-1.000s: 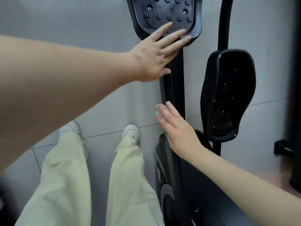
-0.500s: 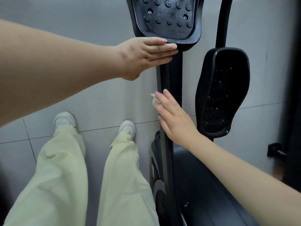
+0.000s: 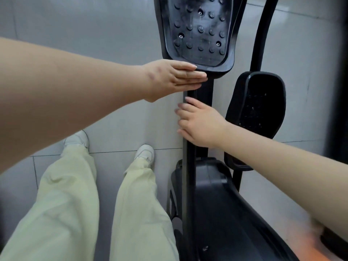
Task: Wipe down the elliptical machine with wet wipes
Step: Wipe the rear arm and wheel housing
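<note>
The black elliptical machine fills the right half of the head view. Its studded left pedal [image 3: 199,31] is at the top, and the pedal bar [image 3: 204,91] runs down from it to the drive housing [image 3: 216,204]. My left hand [image 3: 175,78] lies flat with straight fingers against the pedal's near edge. Just below, my right hand [image 3: 201,125] curls its fingers over the bar. The wet wipe seen earlier under those fingers is hidden beneath them.
The second pedal [image 3: 259,106] hangs to the right of the bar, with a thin black upright [image 3: 263,34] behind it. My legs in pale green trousers and white shoes [image 3: 145,151] stand on grey floor tiles [image 3: 94,53] left of the machine.
My right hand slid up the bar toward the pedal, and its fingers now curl over the bar and cover the wipe. My left hand turned flat along the pedal's near edge.
</note>
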